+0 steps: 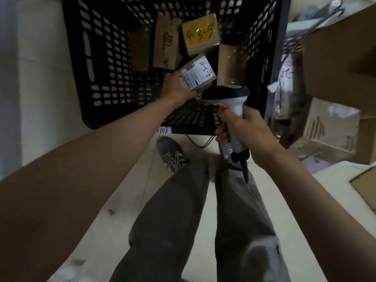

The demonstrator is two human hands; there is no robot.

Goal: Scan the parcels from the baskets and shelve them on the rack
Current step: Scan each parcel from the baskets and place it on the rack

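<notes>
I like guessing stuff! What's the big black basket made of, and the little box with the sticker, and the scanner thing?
The black basket looks like moulded plastic: stiff walls full of even holes. The small box the left hand holds looks like brown cardboard with a white paper label. The scanner in the right hand seems smooth hard plastic, white with a black head.
</notes>
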